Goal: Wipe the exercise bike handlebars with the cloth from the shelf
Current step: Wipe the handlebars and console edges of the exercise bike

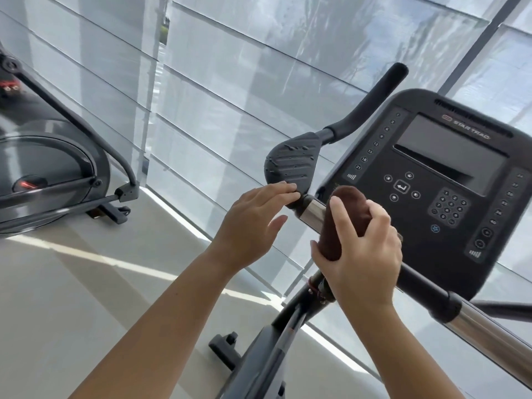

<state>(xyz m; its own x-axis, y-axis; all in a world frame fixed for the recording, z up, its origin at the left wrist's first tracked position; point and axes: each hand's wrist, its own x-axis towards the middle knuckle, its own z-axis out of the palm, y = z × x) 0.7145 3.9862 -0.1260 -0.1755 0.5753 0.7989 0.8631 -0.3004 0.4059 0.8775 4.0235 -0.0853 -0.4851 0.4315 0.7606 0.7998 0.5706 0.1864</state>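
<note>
A brown cloth (pixel 347 216) is wrapped round the bike's handlebar (pixel 312 211), over its chrome section just left of the console. My right hand (pixel 361 254) grips the cloth and the bar through it. My left hand (pixel 253 223) hovers left of it with relaxed fingers, its fingertips touching the lower edge of the black elbow pad (pixel 290 162). The black upright grip (pixel 374 99) rises behind the pad. More chrome bar (pixel 486 332) runs out at the lower right.
The black console (pixel 449 180) with its screen and keypad stands right behind my right hand. The bike's frame and foot (pixel 230 347) lie below. Another exercise machine (pixel 57 174) stands at the left. Large window panes with blinds fill the background.
</note>
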